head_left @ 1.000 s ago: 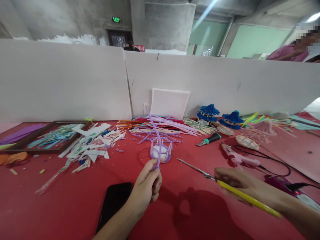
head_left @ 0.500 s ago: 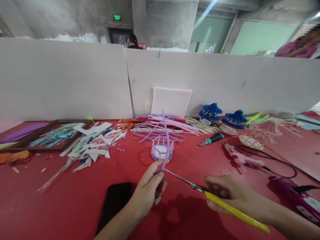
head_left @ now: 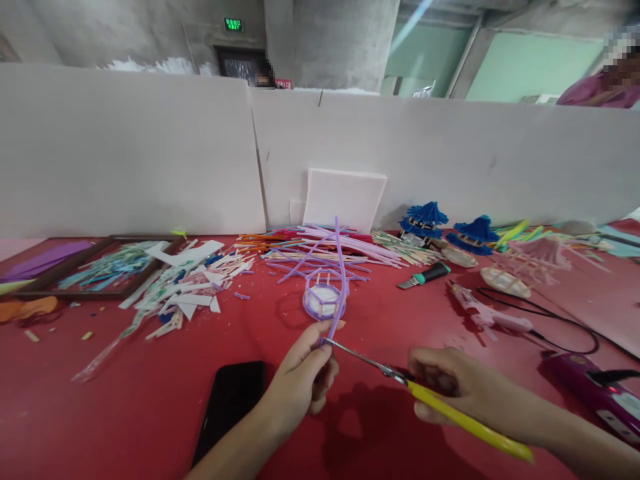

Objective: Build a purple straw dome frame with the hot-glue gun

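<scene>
Between thumb and fingers, my left hand [head_left: 307, 373] pinches a long purple pipe cleaner [head_left: 341, 267], which stands up and leans slightly. My right hand [head_left: 457, 383] is closed around yellow-handled scissors [head_left: 465, 420]. The scissors' blades point left, their tips at the pipe cleaner beside my left fingertips. Whether the blades are fully closed is hard to make out. Just beyond my left hand sits a small round frame [head_left: 324, 300] of purple strips and wooden posts on a white base, partly behind the pipe cleaner.
A black phone [head_left: 230, 407] lies beside my left forearm. To the right are a utility knife [head_left: 425, 275], a pink glue gun [head_left: 487, 313] with its cord, and a purple power strip [head_left: 590, 387]. Loose pipe cleaners [head_left: 370, 250] and blue-roofed models [head_left: 475, 233] line the white partition [head_left: 425, 147].
The upper end of the pipe cleaner has swung a little to the right. Both hands and the scissors keep nearly the same place, and the view has shifted slightly.
</scene>
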